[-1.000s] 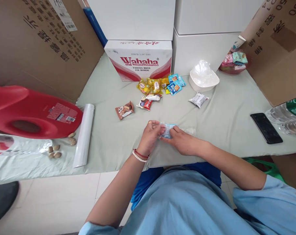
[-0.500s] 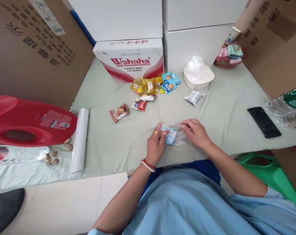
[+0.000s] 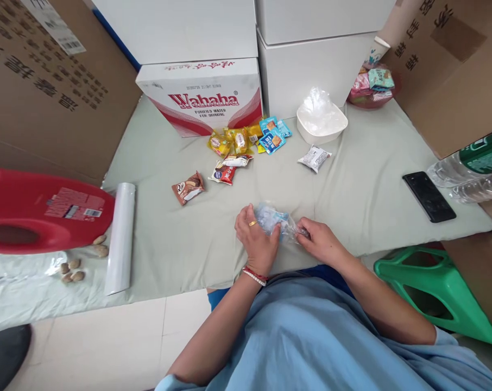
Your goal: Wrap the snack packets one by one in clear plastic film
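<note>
A clear plastic bag point(image 3: 266, 213) with a light blue packet point(image 3: 282, 217) inside lies near the front of the table. My left hand point(image 3: 257, 239) is curled around its left side, thumb pressing from the near side. The bag's gathered right end is pinched in my right hand point(image 3: 321, 241). Beyond my hands lie a brown snack packet point(image 3: 188, 188), a red-and-white snack packet point(image 3: 225, 172) and a silvery-white packet point(image 3: 315, 158). Several yellow-wrapped snacks point(image 3: 240, 141) and blue snack packets point(image 3: 272, 141) are heaped before the Wahaha carton.
Behind stand the Wahaha carton point(image 3: 201, 103) and a white bowl point(image 3: 321, 130) with clear plastic bags. At left are a red jug point(image 3: 46, 212), a white roll point(image 3: 120, 239) and nuts point(image 3: 73, 270). A phone point(image 3: 429, 196), bottles point(image 3: 474, 157) and a green stool point(image 3: 437, 282) are on the right.
My left fingers have closed around the bag's left side. My right hand has moved nearer to me and now grips the gathered end. The camera view has shifted slightly.
</note>
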`<action>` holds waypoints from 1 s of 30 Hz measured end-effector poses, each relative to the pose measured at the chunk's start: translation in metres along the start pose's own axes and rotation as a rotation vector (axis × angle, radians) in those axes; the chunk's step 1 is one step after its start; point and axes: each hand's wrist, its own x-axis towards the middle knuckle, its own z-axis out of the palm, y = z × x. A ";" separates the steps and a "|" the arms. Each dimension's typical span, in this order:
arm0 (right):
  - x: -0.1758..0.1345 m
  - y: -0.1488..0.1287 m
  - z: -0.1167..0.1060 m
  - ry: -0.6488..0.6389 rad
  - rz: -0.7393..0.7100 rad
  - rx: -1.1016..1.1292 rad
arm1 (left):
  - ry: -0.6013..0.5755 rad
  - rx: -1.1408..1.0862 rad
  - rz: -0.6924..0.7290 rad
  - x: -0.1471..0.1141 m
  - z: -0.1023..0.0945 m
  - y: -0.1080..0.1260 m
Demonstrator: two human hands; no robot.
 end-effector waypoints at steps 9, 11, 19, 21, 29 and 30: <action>0.014 -0.014 0.024 -0.018 0.031 0.402 | 0.150 0.110 0.280 -0.012 -0.003 0.000; 0.017 -0.013 0.028 -0.023 0.047 0.490 | 0.132 0.101 0.361 -0.013 -0.005 -0.001; 0.022 -0.018 0.028 -0.009 0.116 0.933 | -0.264 -0.262 0.339 0.005 -0.024 -0.010; 0.023 -0.021 0.027 0.005 0.114 0.981 | -0.318 -0.260 0.228 0.011 -0.027 -0.009; 0.023 -0.025 0.025 0.042 0.130 1.038 | -0.205 0.092 0.032 0.022 -0.021 0.005; 0.023 -0.024 0.025 0.048 0.146 1.054 | -0.173 0.112 -0.024 0.022 -0.020 0.004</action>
